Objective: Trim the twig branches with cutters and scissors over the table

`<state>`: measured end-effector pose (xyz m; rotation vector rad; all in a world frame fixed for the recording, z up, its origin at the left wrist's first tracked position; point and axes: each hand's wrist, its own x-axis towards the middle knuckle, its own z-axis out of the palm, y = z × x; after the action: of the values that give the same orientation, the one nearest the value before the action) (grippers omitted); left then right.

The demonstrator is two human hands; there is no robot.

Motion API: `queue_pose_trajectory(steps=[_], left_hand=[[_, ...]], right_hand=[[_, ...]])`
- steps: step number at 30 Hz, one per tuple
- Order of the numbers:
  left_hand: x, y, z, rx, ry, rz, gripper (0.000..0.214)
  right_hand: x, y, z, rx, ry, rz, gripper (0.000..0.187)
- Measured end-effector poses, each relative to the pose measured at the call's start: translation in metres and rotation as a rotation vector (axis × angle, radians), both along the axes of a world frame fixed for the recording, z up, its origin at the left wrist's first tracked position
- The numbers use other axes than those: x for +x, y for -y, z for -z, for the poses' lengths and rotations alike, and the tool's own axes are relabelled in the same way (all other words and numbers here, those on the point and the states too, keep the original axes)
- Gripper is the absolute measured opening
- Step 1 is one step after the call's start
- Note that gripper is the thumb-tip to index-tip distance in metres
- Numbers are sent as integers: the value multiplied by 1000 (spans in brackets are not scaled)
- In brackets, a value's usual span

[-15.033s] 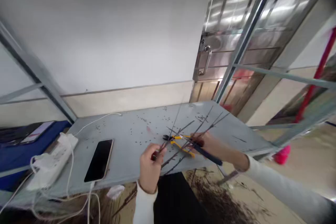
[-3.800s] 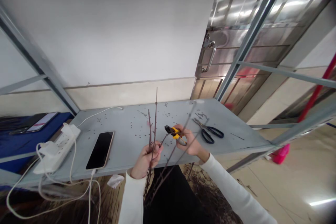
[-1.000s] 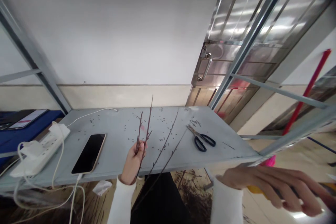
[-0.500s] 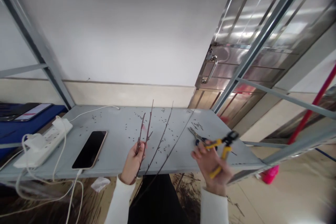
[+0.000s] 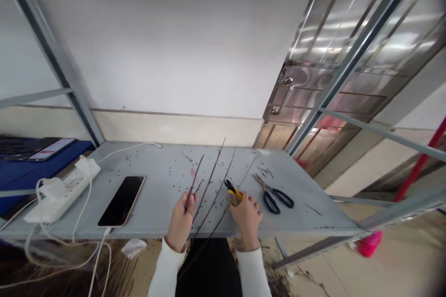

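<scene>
My left hand [image 5: 180, 220] is closed around a bunch of thin dark twigs [image 5: 209, 183] that slant up and away over the grey table [image 5: 163, 176]. Close beside it, my right hand [image 5: 246, 217] grips small yellow-handled cutters [image 5: 232, 192], whose black jaws point toward the twigs. Both hands hover at the table's near edge. The lower ends of the twigs run down past the edge toward my lap.
Black-handled scissors [image 5: 273, 192] lie right of my right hand. A phone [image 5: 121, 200] on a white cable and a white power strip [image 5: 61, 190] sit at the left. Small dark clippings dot the tabletop. Metal frame posts and a steel door [image 5: 313, 83] stand behind.
My right hand has swung back from far right and now holds the cutters close to the twigs. The left hand has lowered the twigs toward the table.
</scene>
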<state>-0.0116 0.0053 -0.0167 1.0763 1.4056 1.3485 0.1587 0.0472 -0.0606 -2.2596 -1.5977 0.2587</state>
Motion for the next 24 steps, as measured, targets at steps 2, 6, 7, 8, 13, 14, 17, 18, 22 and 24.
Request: queue_pose_trajectory(steps=[2,6,7,8,13,14,17,18,22,24], left_hand=[[0,-1,7,15,-29,-5,38],[1,-3,16,-1,-55,18,38],[1,-3,17,-11,-57,28,38],[2,-3,17,-19,-67,32,38],[3,-2,11,-35,-146,9,36],[3,-2,11,-29,-150,-2,34],[3,-3,14,-24,-143,-10,29],[3,-4,16,-27,-146,-7,27],[5,-6,21,4,-200,-6,21],[6,-6,21,36,-222,-18,18]], right_hand=[[-4,-5,2,-1,50,-7,43],[-6,-13,10,41,83,-46,48],[-5,-15,12,53,83,-52,49],[-5,-16,15,68,78,-54,50],[-1,-13,18,218,-102,-46,43],[-1,-9,13,287,-170,-18,39],[-5,11,-14,589,-404,13,27],[-8,18,-26,686,-485,-25,23],[-27,41,-68,873,-648,-179,19],[-38,42,-79,786,-714,-297,20]])
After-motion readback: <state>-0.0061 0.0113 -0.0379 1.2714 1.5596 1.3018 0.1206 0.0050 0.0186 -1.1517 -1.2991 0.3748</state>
